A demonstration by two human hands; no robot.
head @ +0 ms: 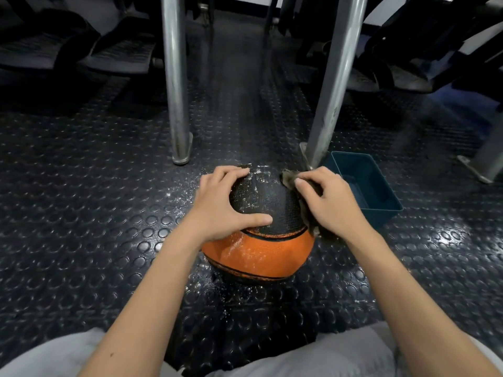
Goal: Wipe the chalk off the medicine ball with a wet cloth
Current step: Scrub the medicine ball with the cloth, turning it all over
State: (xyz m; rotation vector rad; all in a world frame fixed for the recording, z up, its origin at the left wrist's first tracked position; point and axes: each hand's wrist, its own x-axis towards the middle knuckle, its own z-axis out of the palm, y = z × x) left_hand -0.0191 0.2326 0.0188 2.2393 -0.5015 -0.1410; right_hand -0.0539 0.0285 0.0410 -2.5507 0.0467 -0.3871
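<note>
Cloth (306, 212) covers ball's (261, 257) right edge, beside tub (366, 186).

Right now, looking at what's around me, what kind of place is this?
Most likely a gym. Black studded rubber flooring, steel posts of some equipment frame standing on it, and a chalk-dusted medicine ball all point that way.

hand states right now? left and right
Left hand: curled over the black-and-orange textured medicine ball, gripping it.
Right hand: gripping the dark ragged cloth against the ball.
</note>
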